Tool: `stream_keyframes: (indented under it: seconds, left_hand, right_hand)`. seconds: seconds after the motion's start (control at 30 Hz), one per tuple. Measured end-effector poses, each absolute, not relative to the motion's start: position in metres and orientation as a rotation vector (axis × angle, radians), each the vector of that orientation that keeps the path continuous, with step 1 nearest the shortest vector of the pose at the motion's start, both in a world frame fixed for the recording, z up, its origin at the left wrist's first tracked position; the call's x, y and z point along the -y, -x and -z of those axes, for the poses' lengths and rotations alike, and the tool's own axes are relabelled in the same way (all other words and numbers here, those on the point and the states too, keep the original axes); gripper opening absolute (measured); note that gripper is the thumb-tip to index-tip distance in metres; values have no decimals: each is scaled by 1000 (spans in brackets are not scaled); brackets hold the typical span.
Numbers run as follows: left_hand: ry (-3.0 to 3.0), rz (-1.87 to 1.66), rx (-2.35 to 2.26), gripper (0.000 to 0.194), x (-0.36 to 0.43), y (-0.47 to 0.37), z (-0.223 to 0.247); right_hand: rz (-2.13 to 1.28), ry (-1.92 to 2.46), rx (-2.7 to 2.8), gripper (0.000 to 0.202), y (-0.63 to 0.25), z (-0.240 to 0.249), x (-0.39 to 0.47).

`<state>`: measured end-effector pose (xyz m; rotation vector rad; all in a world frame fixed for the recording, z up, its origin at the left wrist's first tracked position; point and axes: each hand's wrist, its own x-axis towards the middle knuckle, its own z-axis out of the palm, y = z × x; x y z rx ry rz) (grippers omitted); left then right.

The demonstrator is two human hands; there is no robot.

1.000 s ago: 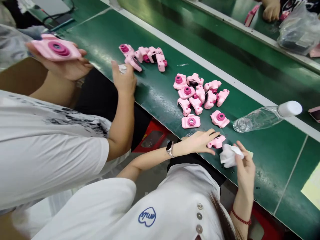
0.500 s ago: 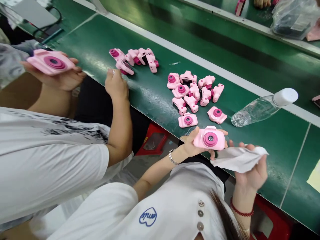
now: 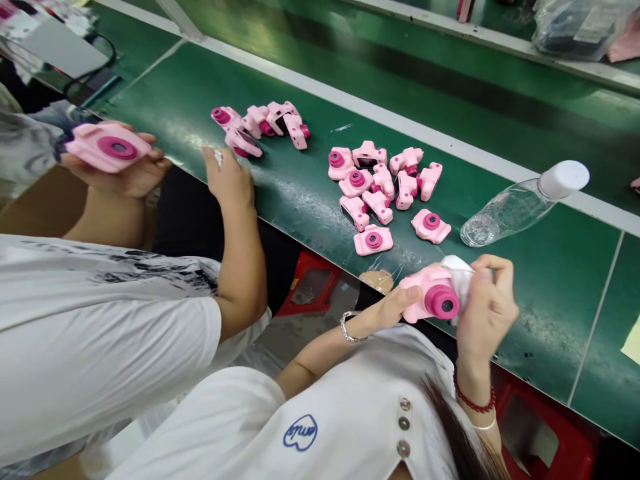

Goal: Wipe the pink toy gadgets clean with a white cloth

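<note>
My left hand [image 3: 393, 307], with a silver bracelet at the wrist, grips a pink toy camera [image 3: 420, 288] by its side, thumb on the front. The camera is tilted, its dark pink lens pointing toward the lower right. My right hand [image 3: 487, 307], wearing a red bracelet, is closed on a white cloth [image 3: 459, 275] pressed against the camera's far side. Part of the cloth is hidden behind the fingers. Beyond my hands, several more pink toy cameras [image 3: 379, 193] lie in a loose group on the green table [image 3: 540, 293].
A clear bottle [image 3: 515, 210] with a white cap stands right of the cameras. To my left, a co-worker's hand [image 3: 120, 177] holds another pink camera [image 3: 111, 147]; their other hand [image 3: 227, 177] is near a second camera group [image 3: 260, 127]. Red stools [image 3: 310, 287] sit below the table edge.
The camera in my left hand has turned from facing up to tilted right. My right hand has brought the cloth, which was spread beside the camera, against it and bunched it up.
</note>
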<state>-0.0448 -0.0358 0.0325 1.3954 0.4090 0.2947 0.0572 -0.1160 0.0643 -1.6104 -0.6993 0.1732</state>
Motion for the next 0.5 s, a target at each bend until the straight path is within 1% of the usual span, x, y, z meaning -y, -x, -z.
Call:
stream_keyframes:
  seconds: [0.1, 0.2, 0.27, 0.33, 0.4, 0.43, 0.5]
  left_hand:
    - [-1073, -500, -473, 91, 38, 34, -38]
    - [-924, -603, -472, 83, 33, 25, -42]
    - [-891, -563, -428, 86, 28, 23, -42]
    - [-914, -495, -357, 93, 24, 23, -42]
    - [-992, -470, -320, 94, 23, 22, -42]
    - [-1028, -476, -325, 93, 24, 21, -42]
    - [-1038, -508, -369, 90, 29, 19, -42]
  right_hand:
    - [145, 1648, 972, 34, -54, -49, 113]
    - [271, 1691, 1077, 24, -51, -36, 130]
    - [255, 1663, 1076, 30, -51, -34, 140]
    - [266, 1615, 970, 42, -54, -38, 144]
    - [400, 1567, 905, 48, -56, -46, 140]
    - [481, 1560, 959, 47, -56, -50, 137]
    - [594, 1596, 1183, 32, -54, -54, 131]
